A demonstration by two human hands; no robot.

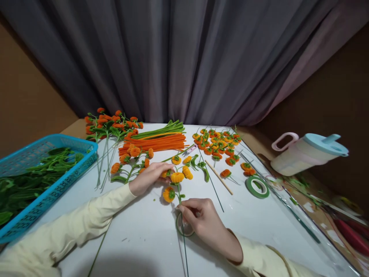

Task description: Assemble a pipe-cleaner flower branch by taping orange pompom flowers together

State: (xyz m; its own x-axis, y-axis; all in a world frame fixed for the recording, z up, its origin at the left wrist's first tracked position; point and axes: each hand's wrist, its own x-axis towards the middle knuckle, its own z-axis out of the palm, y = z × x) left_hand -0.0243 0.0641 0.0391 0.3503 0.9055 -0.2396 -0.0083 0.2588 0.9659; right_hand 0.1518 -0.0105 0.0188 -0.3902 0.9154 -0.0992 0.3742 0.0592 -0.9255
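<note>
Head view: a person sat at a white desk (138, 246) strewn with fuzzy-wire flowers.
Sprig: a thin green stem (179, 195) carrying yellow-orange blooms (177, 177) lay at mid-desk, between the two hands.
Left: the left hand (150, 177) reached in from the side, its grip closed lightly on the blooms at the sprig's top.
Right: the right hand (203, 223) had thumb and forefinger pinched together on the stem, just below the lowest bloom; a tape roll (184, 231) lay under its fingers, touching them.
Handling: the sprig looked light and soft. The blooms would likely flatten under pressure and the wire would bend and keep the bend, so the stem seemed the safer place to hold.
Around: a blue basket (57, 188) of leaves stood to the left, orange and green wires (158, 143) behind, a second roll (257, 187) and a jug (308, 154) to the right.
</note>
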